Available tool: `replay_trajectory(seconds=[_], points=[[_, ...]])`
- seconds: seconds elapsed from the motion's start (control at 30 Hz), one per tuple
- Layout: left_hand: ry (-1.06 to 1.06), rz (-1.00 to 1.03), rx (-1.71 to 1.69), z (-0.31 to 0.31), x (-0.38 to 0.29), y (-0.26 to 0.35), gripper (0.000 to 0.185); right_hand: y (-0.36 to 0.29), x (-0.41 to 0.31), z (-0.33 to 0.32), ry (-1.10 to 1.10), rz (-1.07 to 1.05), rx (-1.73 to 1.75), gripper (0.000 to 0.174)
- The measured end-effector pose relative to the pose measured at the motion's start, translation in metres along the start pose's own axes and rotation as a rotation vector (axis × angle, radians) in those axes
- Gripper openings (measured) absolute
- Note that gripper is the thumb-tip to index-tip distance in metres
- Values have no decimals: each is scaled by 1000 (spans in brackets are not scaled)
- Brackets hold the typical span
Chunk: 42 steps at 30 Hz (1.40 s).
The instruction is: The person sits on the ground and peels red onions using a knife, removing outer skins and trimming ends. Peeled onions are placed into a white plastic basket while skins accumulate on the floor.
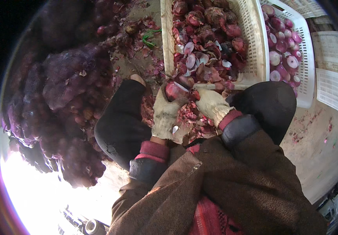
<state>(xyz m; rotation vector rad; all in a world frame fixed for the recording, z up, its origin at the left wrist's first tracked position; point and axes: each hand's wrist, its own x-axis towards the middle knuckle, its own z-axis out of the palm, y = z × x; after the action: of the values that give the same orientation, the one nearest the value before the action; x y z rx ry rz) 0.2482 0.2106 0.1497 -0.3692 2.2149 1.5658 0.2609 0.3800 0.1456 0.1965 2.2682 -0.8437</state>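
Note:
My left hand (pixel 166 113), in a pale knitted glove, grips a red onion (pixel 176 91) with a white cut face at its upper right. Close to the onion's right side is my right hand (pixel 213 105), gloved the same way, its fingers curled; a bit of red skin shows at its fingertips, and whether it holds a tool cannot be told. Just beyond both hands stands a pale plastic crate (pixel 254 44) of unpeeled onions (pixel 215 17), loose skins and cut onion slices (pixel 190 60). Onion skins (pixel 188 116) lie on the floor between my legs.
Purple mesh sacks of onions (pixel 69 79) are piled at the left. A white basket (pixel 307 58) of peeled onions (pixel 281 46) stands right of the crate, with more white baskets (pixel 336 91) beyond. Green twine (pixel 148 38) lies on the floor by the crate.

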Motion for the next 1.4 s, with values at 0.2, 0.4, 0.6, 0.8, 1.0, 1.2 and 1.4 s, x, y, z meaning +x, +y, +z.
replay_trajectory(seconds=[0.2,0.4,0.6,0.8,1.0,1.2,1.4], points=[[39,63,-73,-11,-1,-9,78,-6,1,-3,-39,50,24,35],[161,135,489,12,-10,23,85,1,-3,0,26,-52,15,34],[91,151,184,2,6,4,80,-3,1,1,-17,37,44,38],[66,-59,-667,-4,5,-24,44,-12,-3,-3,-44,-74,10,41],[29,2,-1140,-26,-1,3,43,3,7,-1,-94,-120,142,40],[-303,20,-1288,-48,-23,28,81,-18,-22,-24,-7,132,1021,21],[-191,3,-1374,-37,-49,41,79,-58,-64,-51,32,-172,1041,42]])
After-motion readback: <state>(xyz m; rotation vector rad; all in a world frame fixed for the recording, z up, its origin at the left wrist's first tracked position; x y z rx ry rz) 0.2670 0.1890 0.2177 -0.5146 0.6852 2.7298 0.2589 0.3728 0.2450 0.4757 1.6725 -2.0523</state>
